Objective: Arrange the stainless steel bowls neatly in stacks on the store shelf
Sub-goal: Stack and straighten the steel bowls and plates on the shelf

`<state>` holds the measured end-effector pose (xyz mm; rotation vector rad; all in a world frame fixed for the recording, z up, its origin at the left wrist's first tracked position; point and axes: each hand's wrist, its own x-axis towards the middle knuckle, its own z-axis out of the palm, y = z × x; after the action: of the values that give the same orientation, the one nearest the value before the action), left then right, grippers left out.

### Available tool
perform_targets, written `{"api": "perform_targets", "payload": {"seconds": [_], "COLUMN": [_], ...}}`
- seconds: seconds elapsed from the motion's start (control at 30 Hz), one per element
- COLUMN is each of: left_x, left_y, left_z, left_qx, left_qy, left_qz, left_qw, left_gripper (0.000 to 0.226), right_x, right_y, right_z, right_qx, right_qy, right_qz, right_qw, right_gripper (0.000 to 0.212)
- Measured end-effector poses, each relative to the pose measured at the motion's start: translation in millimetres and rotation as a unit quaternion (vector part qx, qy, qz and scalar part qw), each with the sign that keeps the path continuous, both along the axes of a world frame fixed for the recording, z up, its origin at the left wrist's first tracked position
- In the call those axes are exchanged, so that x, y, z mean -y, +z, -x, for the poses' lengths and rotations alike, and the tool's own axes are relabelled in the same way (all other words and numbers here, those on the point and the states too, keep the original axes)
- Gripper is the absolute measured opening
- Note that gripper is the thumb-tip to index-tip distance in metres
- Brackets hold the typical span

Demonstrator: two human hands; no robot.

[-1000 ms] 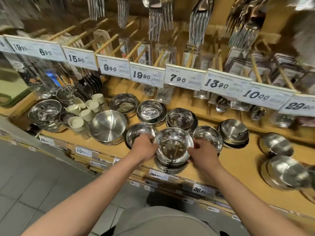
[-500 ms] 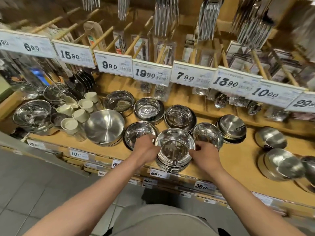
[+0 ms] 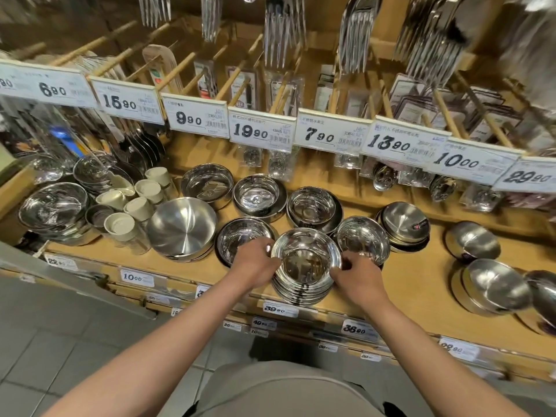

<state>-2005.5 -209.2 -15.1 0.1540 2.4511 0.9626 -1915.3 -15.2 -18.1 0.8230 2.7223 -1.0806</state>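
A stack of several shiny steel bowls stands near the front edge of the wooden shelf. My left hand grips its left side, fingers curled round the rims. My right hand grips the right side the same way. Close behind the stack sit more bowls: one at the left, one at the right, and two stacks further back.
A large brushed bowl and white cups lie to the left. Tilted bowls sit to the right. Price tags and hanging cutlery overhang the back. Bare shelf wood shows right of the held stack.
Both hands stay on the sides of the stack. The camera has shifted and the stack has kept its place on the shelf.
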Motion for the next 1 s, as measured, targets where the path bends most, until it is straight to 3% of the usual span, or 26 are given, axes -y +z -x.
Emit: {"api": "perform_targets", "payload": {"seconds": [0.23, 0.33, 0.5, 0.67, 0.73, 0.83, 1.0], "left_x": [3, 3, -14, -35, -43, -53, -58], "left_y": [5, 13, 30, 42, 42, 41, 43], "left_z": [-4, 0, 4, 0, 0, -1, -9], "left_qx": [-0.032, -0.080, -0.134, -0.133, -0.121, -0.089, -0.079], "left_qy": [0.020, 0.044, 0.039, 0.017, 0.017, 0.024, 0.030], "left_qz": [0.004, -0.012, -0.068, -0.127, -0.131, -0.146, -0.144], "left_qw": [0.999, 0.996, 0.988, 0.983, 0.984, 0.985, 0.986], "left_gripper": [0.025, 0.012, 0.013, 0.018, 0.019, 0.023, 0.021], "right_x": [-4, -15, -44, -72, -80, -87, -100], "right_y": [5, 6, 4, -2, -4, -9, -18], "right_z": [-9, -14, -25, -31, -30, -27, -12], "right_qx": [-0.032, -0.072, -0.104, -0.085, -0.061, -0.025, 0.002], "right_qy": [-0.035, -0.075, -0.158, -0.201, -0.200, -0.190, -0.150], "right_qz": [0.071, 0.120, 0.140, 0.155, 0.169, 0.179, 0.153], "right_qw": [0.996, 0.987, 0.972, 0.963, 0.963, 0.965, 0.977], "right_gripper": [0.024, 0.014, 0.021, 0.011, 0.023, 0.061, 0.053]}}
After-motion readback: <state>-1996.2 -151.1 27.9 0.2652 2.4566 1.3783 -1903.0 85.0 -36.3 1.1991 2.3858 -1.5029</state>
